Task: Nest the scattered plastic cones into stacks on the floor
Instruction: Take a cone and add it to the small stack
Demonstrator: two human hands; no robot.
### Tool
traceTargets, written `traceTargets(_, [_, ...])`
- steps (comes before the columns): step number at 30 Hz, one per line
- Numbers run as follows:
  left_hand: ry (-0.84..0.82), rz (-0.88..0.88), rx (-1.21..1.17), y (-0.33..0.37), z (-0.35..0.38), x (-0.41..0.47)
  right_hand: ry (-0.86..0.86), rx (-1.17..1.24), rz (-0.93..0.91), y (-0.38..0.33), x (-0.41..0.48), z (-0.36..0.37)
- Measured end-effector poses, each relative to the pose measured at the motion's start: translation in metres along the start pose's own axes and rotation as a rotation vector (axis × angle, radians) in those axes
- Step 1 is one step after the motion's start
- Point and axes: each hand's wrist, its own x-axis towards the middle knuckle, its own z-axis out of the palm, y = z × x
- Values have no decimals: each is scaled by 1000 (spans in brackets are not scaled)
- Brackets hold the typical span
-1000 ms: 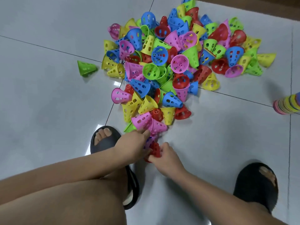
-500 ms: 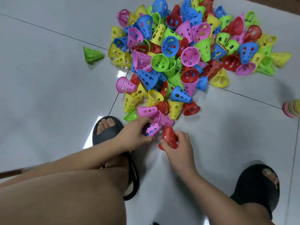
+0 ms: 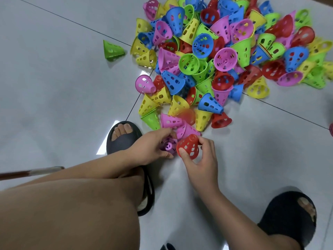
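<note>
A big heap of perforated plastic cones [image 3: 225, 56] sprawls across the pale tiled floor [image 3: 54, 87], in red, blue, yellow, green and pink, lying every which way: some on their sides, some mouth-up, some tipped over others. One green cone [image 3: 112, 50] lies on its side by itself, left of the heap and apart from it. At the near edge, a red cone [image 3: 188, 147] is held off the floor, narrow end pointing away, just beside a pink cone [image 3: 169, 146] held with its open mouth toward the viewer.
</note>
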Motion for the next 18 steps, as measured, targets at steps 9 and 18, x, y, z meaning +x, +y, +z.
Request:
traceTargets(9, [234, -11, 174, -10, -35, -25, -118, -77, -162, -16, 7, 23])
traceTargets(18, [215, 103, 677, -32, -53, -9, -153, -188, -246, -6, 18, 20])
